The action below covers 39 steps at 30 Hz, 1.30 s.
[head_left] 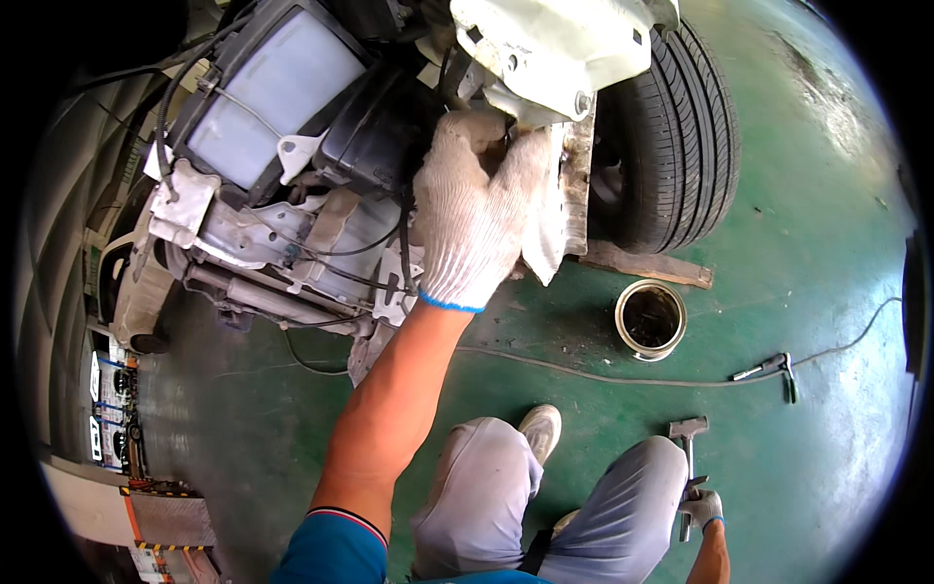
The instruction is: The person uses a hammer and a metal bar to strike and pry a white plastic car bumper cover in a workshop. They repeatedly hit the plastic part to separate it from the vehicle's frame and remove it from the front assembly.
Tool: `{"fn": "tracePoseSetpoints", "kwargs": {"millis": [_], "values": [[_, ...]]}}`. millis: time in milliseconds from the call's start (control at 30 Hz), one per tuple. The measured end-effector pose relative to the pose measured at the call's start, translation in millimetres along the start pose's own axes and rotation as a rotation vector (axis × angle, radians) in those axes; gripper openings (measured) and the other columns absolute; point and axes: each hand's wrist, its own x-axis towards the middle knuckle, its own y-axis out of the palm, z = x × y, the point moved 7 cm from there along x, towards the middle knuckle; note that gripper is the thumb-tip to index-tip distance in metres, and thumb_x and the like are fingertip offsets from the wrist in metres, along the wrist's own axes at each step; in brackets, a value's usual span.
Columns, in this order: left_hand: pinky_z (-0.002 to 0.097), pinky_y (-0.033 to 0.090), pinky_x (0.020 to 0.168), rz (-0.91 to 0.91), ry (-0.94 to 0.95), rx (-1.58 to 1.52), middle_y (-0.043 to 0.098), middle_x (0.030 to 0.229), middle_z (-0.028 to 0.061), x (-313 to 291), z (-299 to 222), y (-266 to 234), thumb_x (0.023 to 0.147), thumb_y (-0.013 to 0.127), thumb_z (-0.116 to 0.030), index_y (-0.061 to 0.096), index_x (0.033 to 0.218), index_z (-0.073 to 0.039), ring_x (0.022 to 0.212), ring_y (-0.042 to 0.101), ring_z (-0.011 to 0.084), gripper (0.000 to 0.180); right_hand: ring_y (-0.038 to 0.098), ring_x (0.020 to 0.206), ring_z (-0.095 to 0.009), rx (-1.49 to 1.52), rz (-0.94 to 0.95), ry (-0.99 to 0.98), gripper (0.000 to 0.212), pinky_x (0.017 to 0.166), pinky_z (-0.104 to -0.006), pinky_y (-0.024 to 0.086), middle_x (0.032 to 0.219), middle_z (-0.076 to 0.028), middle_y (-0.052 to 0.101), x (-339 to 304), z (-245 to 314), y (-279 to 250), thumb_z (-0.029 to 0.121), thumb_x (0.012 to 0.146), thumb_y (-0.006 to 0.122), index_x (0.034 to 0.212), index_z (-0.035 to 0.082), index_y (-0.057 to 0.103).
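My left hand [472, 209], in a white knit glove with a blue cuff, is at the exposed front of a car. Its fingers are bent around a metal part of the car's frame [576, 185], just under a cream-white body panel [559, 54]. The fingertips and part of what they grip are hidden. Low on the right, beside my knee, my right hand [702, 508], also gloved, is closed round the handle of a hammer [689, 428]. The hammer's head points away from me. Another short metal piece [697, 481] shows at that hand, its kind unclear.
A black tyre [671, 136] stands right of the frame, by a wooden board [650, 263]. An open can [651, 353] with dark contents sits on the green floor. A grey hose [584, 374] passes a tool with a black handle [778, 368]. Cables hang from the car's front.
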Motion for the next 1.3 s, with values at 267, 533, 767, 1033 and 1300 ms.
{"fn": "tracePoseSetpoints", "kwargs": {"millis": [267,533,767,1033,1300], "values": [[0.0414,0.055,0.077,-0.089,0.048,0.192,0.072,0.089,0.0203,4.5,-5.8,-0.6,0.092,0.078,-0.03,0.063,0.1,0.003,0.081,0.072,0.0339,0.038,0.063,0.06,-0.023,-0.333,-0.301,-0.19,0.032,0.063,-0.0377,0.053,0.067,-0.012,0.066,-2.5,3.7,-2.4,0.027,0.059,0.086,0.074,0.004,0.069],[0.0303,0.054,0.074,-0.017,-0.061,0.107,0.069,0.089,0.0084,5.0,-3.9,-1.8,0.092,0.078,-0.022,0.063,0.1,0.005,0.078,0.063,0.0134,0.032,0.061,0.065,-0.033,-0.281,-0.478,-0.293,0.024,0.064,-0.0428,0.05,0.068,-0.018,0.061,-13.5,24.9,-6.2,0.019,0.067,0.076,0.077,0.002,0.063],[0.0277,0.058,0.067,0.168,-0.043,-0.092,0.065,0.092,0.004,38.7,-73.4,-52.8,0.094,0.071,-0.054,0.063,0.123,0.0,0.077,0.063,0.0123,0.061,0.044,0.055,-0.014,-0.061,-0.493,-0.54,0.023,0.05,-0.0356,0.039,0.06,-0.005,0.046,-54.0,151.9,-62.7,0.013,0.075,0.071,0.074,0.001,0.052],[0.0311,0.054,0.081,0.476,0.11,-0.249,0.071,0.101,0.0108,111.2,-145.2,0.3,0.102,0.065,-0.026,0.066,0.113,0.005,0.093,0.066,0.0152,0.034,0.07,0.081,-0.028,-0.195,-0.419,-1.24,0.042,0.075,-0.0371,0.056,0.093,-0.017,0.07,-231.5,433.9,-75.8,0.012,0.087,0.071,0.126,-0.002,0.062],[0.0325,0.055,0.076,0.509,0.199,-0.497,0.07,0.097,0.0122,120.6,-124.4,23.2,0.098,0.063,-0.009,0.064,0.11,0.002,0.084,0.065,0.0169,0.017,0.073,0.082,-0.037,-0.372,-0.366,-1.37,0.04,0.073,-0.0409,0.058,0.092,-0.019,0.073,-271.1,500.5,-34.6,0.019,0.082,0.083,0.115,0.001,0.066]]}}
